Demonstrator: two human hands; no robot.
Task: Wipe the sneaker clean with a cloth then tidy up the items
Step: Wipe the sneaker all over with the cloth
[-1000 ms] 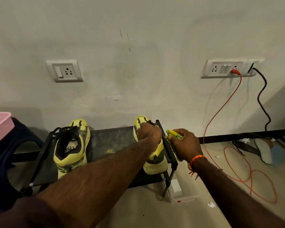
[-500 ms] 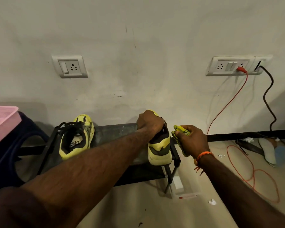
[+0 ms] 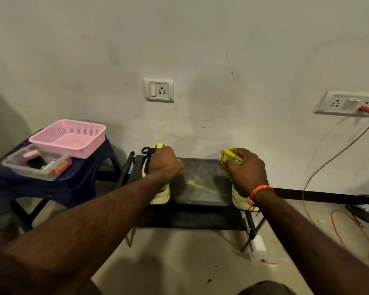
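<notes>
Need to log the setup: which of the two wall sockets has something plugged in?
The wide socket plate at far right, where a red plug and red cord hang. The small socket above the shoe rack is empty.

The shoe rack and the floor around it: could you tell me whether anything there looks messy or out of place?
Yes. The rack's top shelf shows pale dusty smears and a yellowish streak between the two sneakers. An orange cable lies in loose loops on the floor at right, and small scraps, including a red one, litter the floor nearby.
</notes>
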